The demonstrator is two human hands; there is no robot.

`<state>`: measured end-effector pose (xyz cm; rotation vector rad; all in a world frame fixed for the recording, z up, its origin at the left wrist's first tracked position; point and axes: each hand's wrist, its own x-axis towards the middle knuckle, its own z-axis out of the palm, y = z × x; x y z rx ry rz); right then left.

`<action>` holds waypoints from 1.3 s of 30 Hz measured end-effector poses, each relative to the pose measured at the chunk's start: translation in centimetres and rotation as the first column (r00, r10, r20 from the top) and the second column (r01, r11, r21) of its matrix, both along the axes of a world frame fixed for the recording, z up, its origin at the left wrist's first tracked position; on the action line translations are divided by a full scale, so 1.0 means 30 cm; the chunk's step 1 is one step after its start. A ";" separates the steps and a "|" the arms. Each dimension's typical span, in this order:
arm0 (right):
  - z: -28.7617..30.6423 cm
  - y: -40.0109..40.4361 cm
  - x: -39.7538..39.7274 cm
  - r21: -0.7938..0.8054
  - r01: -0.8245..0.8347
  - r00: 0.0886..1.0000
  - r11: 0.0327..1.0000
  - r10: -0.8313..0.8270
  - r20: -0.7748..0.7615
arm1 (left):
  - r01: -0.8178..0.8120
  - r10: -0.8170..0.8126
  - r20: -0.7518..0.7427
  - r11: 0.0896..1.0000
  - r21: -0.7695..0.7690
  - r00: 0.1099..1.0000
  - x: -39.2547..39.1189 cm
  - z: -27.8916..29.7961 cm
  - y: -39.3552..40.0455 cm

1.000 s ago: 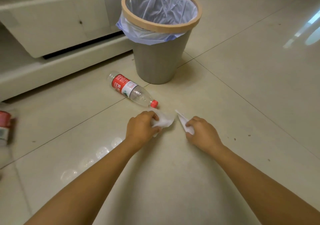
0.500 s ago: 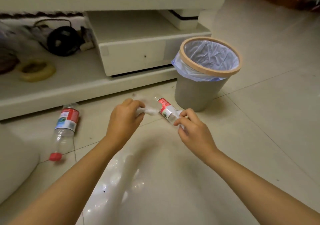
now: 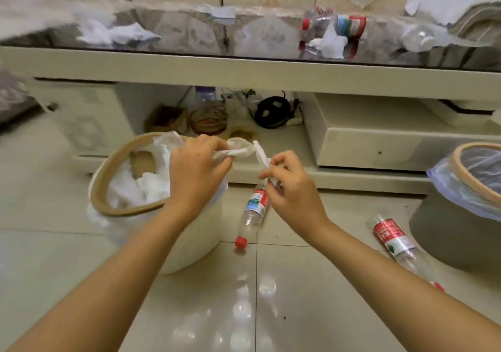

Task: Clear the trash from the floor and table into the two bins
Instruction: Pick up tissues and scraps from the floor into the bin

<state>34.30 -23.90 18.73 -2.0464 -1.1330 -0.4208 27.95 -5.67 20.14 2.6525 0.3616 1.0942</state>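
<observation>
Both arms reach forward, left hand [image 3: 196, 170] and right hand [image 3: 290, 186] with fingers curled

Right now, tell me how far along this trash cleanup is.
Partly done. The white bin already holds crumpled paper. In hand: the left hand grips a tissue and the right hand pinches a paper scrap, both near that bin. Left: two bottles on the floor, plus paper and bottles on the table. The grey bin looks empty.
</observation>
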 end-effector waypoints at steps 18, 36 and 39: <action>0.043 0.506 -0.126 -0.623 -0.252 0.952 0.740 0.075 -0.296 | -0.501 0.409 -0.478 0.862 -0.076 0.777 -0.184 -0.091 0.459; 0.005 0.433 0.060 -0.724 -0.110 0.943 0.681 -0.158 -0.292 | -0.276 0.146 -0.419 0.923 -0.267 0.896 -0.003 -0.125 0.317; 0.002 0.351 0.130 -0.797 -0.081 0.941 0.599 -0.218 -0.260 | -0.211 0.076 -0.398 0.927 -0.309 0.914 0.079 -0.118 0.233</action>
